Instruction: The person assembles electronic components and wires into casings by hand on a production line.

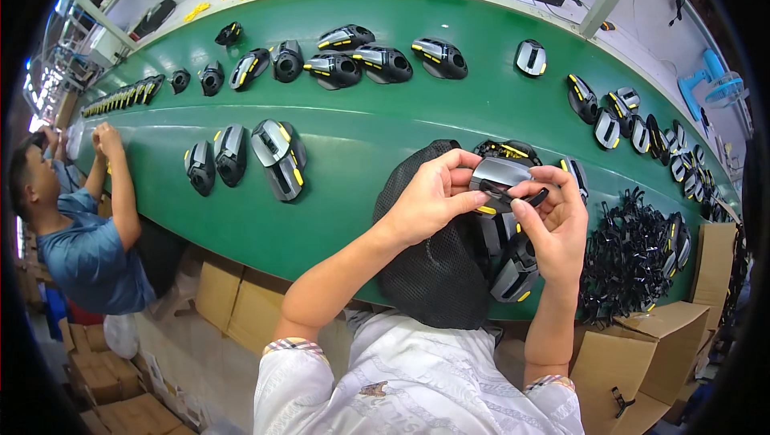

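Observation:
A silver-grey and black computer mouse shell [500,172] is held up over the green bench, gripped at its left side by the fingers and thumb of my left hand [433,198]. Between the thumb and fingers of my right hand [559,222] is a small black plastic piece [536,197], against the shell's near edge; whether it is seated there, I cannot tell. Under my hands lie more grey and black mouse shells [516,273], partly hidden. To the right of them is a heap of small black plastic pieces [626,258].
Black mesh fabric [433,250] covers part of the view beside my left forearm. Mouse shells with yellow strips [278,160] stand about the green bench [353,146]. A co-worker [92,226] sits at the left. An open cardboard box [642,363] is at the lower right.

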A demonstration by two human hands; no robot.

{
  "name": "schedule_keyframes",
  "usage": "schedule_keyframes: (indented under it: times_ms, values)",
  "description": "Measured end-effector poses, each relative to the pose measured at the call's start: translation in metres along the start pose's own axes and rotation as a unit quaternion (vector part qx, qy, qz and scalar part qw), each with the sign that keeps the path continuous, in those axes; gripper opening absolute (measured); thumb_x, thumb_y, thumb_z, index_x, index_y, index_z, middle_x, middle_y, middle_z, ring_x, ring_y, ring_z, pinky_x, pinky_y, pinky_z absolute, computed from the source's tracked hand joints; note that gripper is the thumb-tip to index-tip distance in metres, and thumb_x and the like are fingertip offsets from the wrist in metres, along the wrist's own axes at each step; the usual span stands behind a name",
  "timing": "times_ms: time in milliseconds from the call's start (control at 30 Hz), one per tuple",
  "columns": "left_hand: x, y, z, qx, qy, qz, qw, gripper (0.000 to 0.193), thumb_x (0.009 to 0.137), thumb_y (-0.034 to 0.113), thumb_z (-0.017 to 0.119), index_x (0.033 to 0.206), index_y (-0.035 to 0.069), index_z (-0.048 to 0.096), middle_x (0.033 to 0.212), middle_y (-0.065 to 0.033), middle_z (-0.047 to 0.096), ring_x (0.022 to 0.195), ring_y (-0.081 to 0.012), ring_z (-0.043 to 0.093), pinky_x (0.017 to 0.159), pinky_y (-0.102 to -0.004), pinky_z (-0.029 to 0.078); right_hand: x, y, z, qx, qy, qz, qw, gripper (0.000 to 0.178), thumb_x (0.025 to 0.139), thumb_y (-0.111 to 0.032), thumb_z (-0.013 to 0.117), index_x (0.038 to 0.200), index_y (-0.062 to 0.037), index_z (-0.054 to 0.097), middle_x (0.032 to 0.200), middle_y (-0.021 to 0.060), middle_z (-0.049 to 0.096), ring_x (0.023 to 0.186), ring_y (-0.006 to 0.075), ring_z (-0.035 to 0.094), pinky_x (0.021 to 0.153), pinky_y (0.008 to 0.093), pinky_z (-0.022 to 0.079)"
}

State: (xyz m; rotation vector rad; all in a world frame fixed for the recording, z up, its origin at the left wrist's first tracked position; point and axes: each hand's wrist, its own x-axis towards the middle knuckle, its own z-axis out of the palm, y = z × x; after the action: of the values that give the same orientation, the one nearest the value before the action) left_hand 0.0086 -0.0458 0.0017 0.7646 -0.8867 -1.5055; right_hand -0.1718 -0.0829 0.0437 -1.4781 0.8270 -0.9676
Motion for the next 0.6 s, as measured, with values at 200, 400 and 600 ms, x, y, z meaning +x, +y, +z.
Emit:
schedule_keyframes:
  times_ms: [200,400,600]
  values:
    - [-0.001,0.002,0.010,0.031,-0.004,-0.011,0.999,0.036,0.080,0.001,0.063,0.111,-0.002,0.045,0.103,-0.0109,0.061,0.096,-0.0128,0.058,0.082,-0.0262,0.047,0.001,0.007,-0.011,-0.017,0.008,0.004,1.000,0.043,0.075,0.003,0.067,0.112,0.0019,0.046,0.097,0.0074,0.055,0.074,0.0066,0.054,0.065,0.0191,0.044]
    - [-0.009,-0.004,0.027,0.049,0.075,0.071,0.993,0.034,0.077,0.005,0.070,0.100,-0.002,0.047,0.095,-0.0127,0.063,0.088,-0.0120,0.061,0.077,-0.0267,0.051,-0.011,-0.007,0.003,-0.026,0.066,-0.032,0.997,0.055,0.068,0.002,0.074,0.115,0.0010,0.046,0.102,0.0081,0.050,0.078,0.0085,0.056,0.070,0.0205,0.046]
    - [-0.014,-0.003,0.028,0.167,0.085,0.150,0.971,0.028,0.079,-0.002,0.067,0.098,-0.004,0.045,0.091,-0.0147,0.062,0.084,-0.0152,0.062,0.073,-0.0263,0.053,-0.015,0.002,0.002,-0.087,0.104,-0.083,0.987,0.053,0.064,0.002,0.076,0.110,0.0001,0.051,0.091,0.0021,0.055,0.080,0.0084,0.053,0.075,0.0223,0.044]
